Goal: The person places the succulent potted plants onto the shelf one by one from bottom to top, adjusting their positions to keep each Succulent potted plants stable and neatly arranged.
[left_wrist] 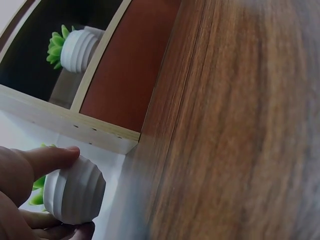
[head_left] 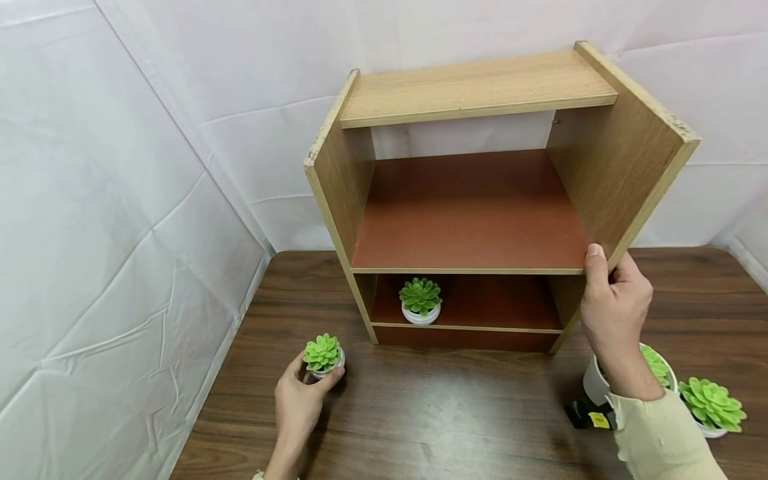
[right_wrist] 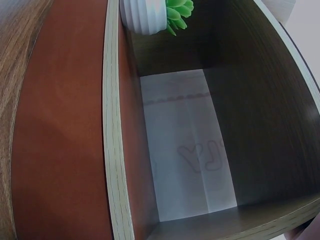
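Note:
My left hand point(head_left: 299, 403) holds a small artificial succulent point(head_left: 322, 352) in a white pot, left of the wooden shelf unit point(head_left: 468, 213). In the left wrist view the thumb and fingers lie around that ribbed white pot point(left_wrist: 80, 192). With thumb in front and fingers behind, my right hand point(head_left: 618, 313) grips the unit's right side panel, just below the middle board. On the lower shelf, toward its left end, stands another potted succulent point(head_left: 420, 297); its white pot point(right_wrist: 144, 15) also shows in the right wrist view.
A larger white pot point(head_left: 595, 383) with a green plant stands partly behind the right forearm. Beside it are another potted succulent point(head_left: 712, 403) and a black object with a yellow label point(head_left: 591, 415). White sheeting point(head_left: 150, 200) hangs behind and left of the brown table point(head_left: 444, 420).

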`<state>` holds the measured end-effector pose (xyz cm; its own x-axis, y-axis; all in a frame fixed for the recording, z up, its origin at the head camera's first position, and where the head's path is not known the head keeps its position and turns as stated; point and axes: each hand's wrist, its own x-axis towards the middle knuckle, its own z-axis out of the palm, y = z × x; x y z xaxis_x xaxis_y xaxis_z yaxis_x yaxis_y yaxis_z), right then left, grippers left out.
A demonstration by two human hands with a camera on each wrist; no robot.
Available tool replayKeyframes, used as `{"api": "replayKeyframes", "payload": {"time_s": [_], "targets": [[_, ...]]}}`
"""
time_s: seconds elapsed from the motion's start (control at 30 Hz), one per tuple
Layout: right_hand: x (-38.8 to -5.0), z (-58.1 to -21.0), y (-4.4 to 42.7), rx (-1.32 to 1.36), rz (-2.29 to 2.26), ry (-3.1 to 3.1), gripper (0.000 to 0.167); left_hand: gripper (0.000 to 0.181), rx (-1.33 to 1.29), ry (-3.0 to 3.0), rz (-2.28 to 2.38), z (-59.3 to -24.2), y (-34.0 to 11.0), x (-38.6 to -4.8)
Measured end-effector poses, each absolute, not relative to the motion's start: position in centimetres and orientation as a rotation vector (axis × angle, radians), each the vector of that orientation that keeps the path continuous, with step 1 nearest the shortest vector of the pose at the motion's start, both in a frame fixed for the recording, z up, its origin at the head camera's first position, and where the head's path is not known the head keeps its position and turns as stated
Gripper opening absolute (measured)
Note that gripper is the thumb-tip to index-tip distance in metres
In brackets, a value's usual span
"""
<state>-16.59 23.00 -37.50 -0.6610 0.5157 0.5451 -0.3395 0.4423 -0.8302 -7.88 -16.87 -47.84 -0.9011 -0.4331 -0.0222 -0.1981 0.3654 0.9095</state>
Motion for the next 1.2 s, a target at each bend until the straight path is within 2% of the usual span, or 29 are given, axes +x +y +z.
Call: {"api": "replayKeyframes", "payload": {"time_s": [1.2], "targets": [[-16.5,-37.4,23.0,-0.168,1.303,-1.891,0.030,0.070,0.475,-2.409,-1.344,-46.2,-14.4,-6.8]]}}
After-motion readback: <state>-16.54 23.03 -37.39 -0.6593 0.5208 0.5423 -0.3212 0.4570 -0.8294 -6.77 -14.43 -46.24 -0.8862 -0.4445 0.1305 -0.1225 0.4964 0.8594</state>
